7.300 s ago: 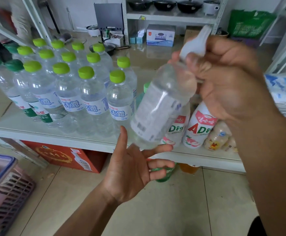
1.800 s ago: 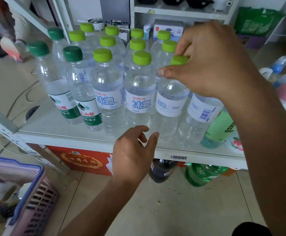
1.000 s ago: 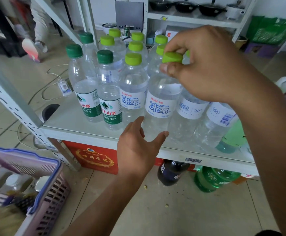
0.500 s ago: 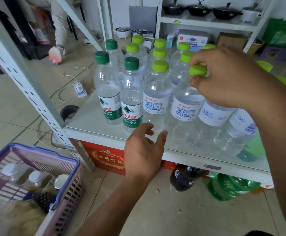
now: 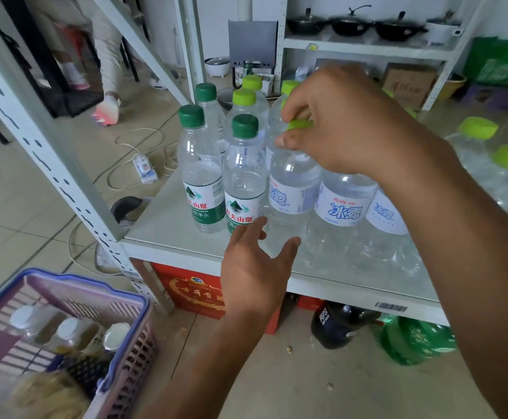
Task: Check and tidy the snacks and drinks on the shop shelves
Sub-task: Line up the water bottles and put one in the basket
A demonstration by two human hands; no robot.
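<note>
At near left, a purple basket carries several pale-capped bottles, which look like stock not yet shelved. Just beyond it your left grip hovers at the front lip of the white shelf, fingers spread and holding nothing; whether its tips touch a bottle cannot be told. Under the shelf, a red carton, a dark cola bottle and a green soda bottle sit on the floor, the two bottles apparently on their sides and probably awaiting attention. On the shelf, two dark-green-capped bottles stand upright at the left end, labels forward. Just right of them is a lime-capped water bottle, its label turned partly aside. Your right grip pinches that bottle's cap between thumb and fingertips, seemingly to square it up. Further lime-capped bottles stand in rows behind. Far back, black pans line another rack. The water section looks nearly in order; the blurred bottles at right, the floor stock and the basket appear to remain.
</note>
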